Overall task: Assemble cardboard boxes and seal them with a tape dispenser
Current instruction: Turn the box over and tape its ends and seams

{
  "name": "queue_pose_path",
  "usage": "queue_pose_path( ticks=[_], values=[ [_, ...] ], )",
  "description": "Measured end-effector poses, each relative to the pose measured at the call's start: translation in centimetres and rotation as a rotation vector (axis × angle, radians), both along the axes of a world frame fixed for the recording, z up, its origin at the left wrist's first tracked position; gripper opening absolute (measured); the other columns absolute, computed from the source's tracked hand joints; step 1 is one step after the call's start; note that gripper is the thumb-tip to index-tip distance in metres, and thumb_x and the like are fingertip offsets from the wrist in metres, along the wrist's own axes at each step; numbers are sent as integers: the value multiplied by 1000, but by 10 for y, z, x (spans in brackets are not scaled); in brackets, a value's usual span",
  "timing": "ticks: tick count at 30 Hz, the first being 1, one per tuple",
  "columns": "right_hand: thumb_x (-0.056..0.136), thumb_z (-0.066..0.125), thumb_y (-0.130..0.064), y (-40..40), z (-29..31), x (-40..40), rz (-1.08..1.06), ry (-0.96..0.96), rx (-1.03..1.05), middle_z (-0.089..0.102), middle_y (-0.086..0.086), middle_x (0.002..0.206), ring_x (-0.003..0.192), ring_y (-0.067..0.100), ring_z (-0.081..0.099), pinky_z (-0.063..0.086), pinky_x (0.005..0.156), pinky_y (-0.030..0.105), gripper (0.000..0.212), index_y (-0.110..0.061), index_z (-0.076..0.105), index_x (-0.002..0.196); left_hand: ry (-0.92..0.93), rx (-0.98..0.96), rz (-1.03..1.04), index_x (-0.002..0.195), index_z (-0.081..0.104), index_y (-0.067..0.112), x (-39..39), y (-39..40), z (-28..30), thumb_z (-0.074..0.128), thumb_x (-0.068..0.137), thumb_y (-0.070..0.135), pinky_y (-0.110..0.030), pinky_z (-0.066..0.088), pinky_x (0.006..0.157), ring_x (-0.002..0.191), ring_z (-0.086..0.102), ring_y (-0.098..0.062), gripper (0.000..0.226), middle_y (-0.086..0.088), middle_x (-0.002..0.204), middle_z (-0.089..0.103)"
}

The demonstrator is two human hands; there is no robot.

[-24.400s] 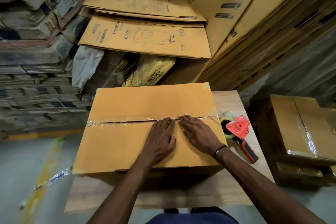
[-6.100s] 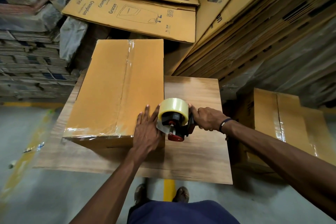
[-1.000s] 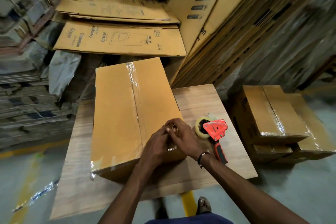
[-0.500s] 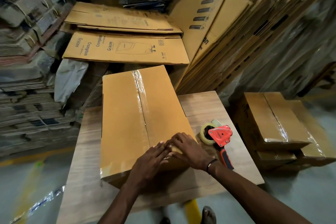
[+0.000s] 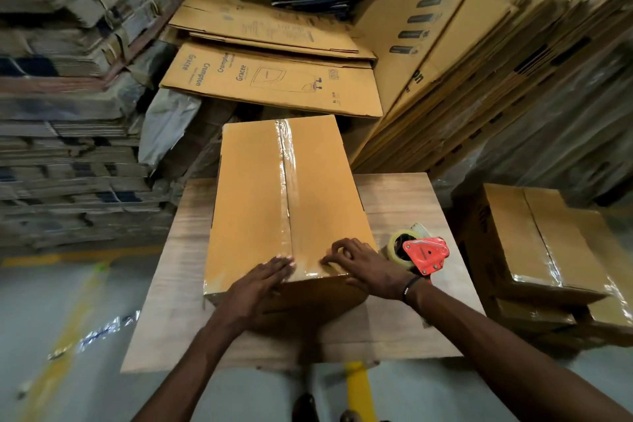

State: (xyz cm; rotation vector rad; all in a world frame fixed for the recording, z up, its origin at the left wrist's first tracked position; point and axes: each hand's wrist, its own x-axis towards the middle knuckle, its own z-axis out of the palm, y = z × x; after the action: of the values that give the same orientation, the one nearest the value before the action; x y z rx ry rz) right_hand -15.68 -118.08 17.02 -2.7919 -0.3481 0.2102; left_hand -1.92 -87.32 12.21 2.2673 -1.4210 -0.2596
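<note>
Brown cardboard box (image 5: 274, 202) lies on the wooden table (image 5: 394, 195). Left hand (image 5: 260, 284) presses flat, fingers straight, on its near taped edge; right hand (image 5: 363, 264), fingers curled, rubs the tape down. Firm outward strokes should avoid bubbles. Red tape dispenser (image 5: 423, 253) rests alongside.

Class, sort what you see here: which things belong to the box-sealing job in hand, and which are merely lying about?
In the job:
box
tape seam
tape dispenser
left hand
right hand
table

Lying about:
flat cartons
sealed boxes
bundled stacks
tape scrap
</note>
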Motion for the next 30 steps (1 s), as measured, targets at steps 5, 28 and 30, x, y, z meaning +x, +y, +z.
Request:
queue_pose_path(
  ticks=[5, 28, 30],
  values=[
    [85, 78, -45, 12, 4, 12, -26, -17, 6, 42, 2, 140, 119, 23, 46, 45, 98, 39, 71, -32, 45, 146, -34, 1, 220, 152, 49, 33, -23, -14, 14, 76, 90, 44, -36, 38, 120, 150, 33, -6, 69, 14, 160, 41],
    [93, 71, -52, -19, 16, -13, -85, -7, -65, 50, -5, 126, 108, 17, 54, 55, 87, 38, 59, -41, 48, 147, -103, 129, 301, 143, 60, 35, 3, 73, 47, 59, 92, 65, -38, 47, 102, 139, 39, -11, 60, 16, 156, 47],
    [92, 69, -58, -1, 17, -7, -99, -37, -58, 51, -4, 129, 108, 19, 58, 56, 85, 40, 57, -36, 53, 142, -68, 99, 311, 140, 62, 37, 4, 77, 44, 46, 93, 74, -40, 46, 101, 138, 40, -8, 62, 18, 154, 48]
  ],
)
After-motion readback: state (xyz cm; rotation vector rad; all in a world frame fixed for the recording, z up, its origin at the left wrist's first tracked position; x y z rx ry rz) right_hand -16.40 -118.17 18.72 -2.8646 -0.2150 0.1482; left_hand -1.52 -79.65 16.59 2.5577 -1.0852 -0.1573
